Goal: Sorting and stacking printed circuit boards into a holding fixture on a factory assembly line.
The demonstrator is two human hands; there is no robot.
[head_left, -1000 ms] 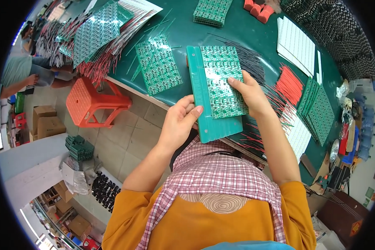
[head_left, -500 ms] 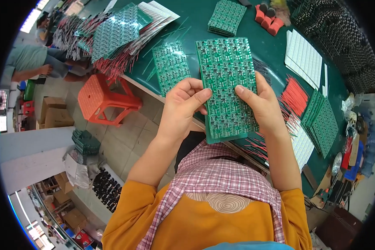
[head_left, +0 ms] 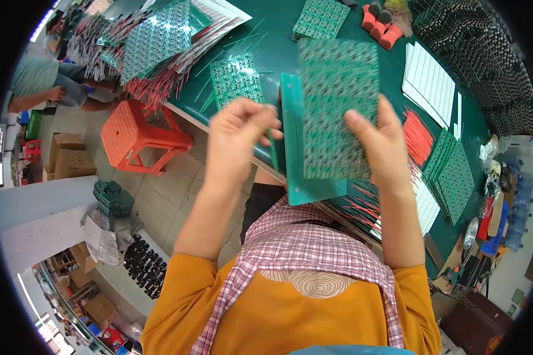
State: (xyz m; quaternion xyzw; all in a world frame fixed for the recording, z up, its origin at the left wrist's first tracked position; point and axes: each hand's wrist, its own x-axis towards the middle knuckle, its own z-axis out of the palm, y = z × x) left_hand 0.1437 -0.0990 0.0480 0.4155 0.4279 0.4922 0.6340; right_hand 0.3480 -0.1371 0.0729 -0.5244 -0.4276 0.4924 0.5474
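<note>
My right hand (head_left: 387, 145) grips a green circuit board panel (head_left: 336, 100) by its right edge, thumb on its face. The panel is smeared by motion. My left hand (head_left: 234, 139) pinches a thin green strip (head_left: 273, 155), apart from the panel and pointing downward. Under the panel, at the table's near edge, shows a plain green plate (head_left: 294, 171), partly hidden. Beyond my left hand another circuit board panel (head_left: 236, 77) lies on the table, with several loose thin green strips (head_left: 243, 42) around it.
On the green table lie a stack of panels (head_left: 321, 19), red foam blocks (head_left: 379, 26), white sheets (head_left: 432, 83), red wires (head_left: 417, 137) and more panels (head_left: 456, 177). Wired boards (head_left: 160, 41) pile up at the far left. An orange stool (head_left: 139, 139) and a seated person (head_left: 38, 83) are left.
My left hand has come away from the panel to the left with a thin strip in it. My right hand has lifted the panel slightly upward and right, uncovering the plate beneath.
</note>
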